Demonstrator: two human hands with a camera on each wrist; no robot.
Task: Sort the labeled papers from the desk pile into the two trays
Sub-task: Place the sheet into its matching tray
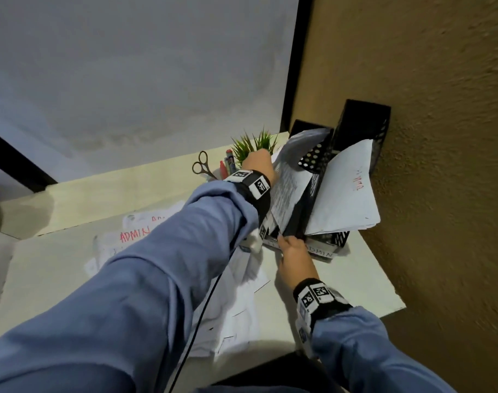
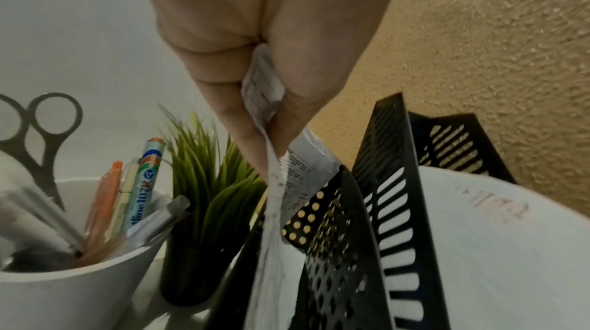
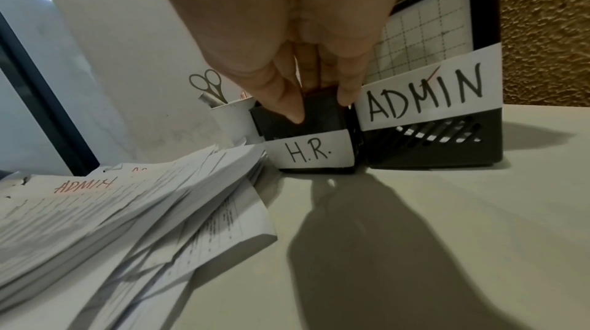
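Note:
Two black upright trays stand at the desk's far right, against the wall: the H.R. tray [image 3: 314, 152] and, to its right, the ADMIN tray [image 3: 424, 95]. My left hand [image 2: 271, 118] pinches the top of a printed sheet [image 2: 303, 166] whose lower part is inside the perforated H.R. tray [image 1: 313, 160]. My right hand [image 3: 321, 109] grips that tray's front top edge between thumb and fingers. The ADMIN tray [image 1: 361, 120] holds several sheets [image 1: 347, 199] with red writing. The pile of papers [image 1: 230, 307] lies left of the trays, one sheet marked ADMIN in red.
A white cup [image 2: 63, 272] with scissors [image 1: 203, 164] and pens, and a small green plant [image 1: 253, 146], stand just left of the trays. A rough tan wall [image 1: 426, 180] runs along the desk's right side. A black cable [image 1: 202, 316] hangs under my left arm.

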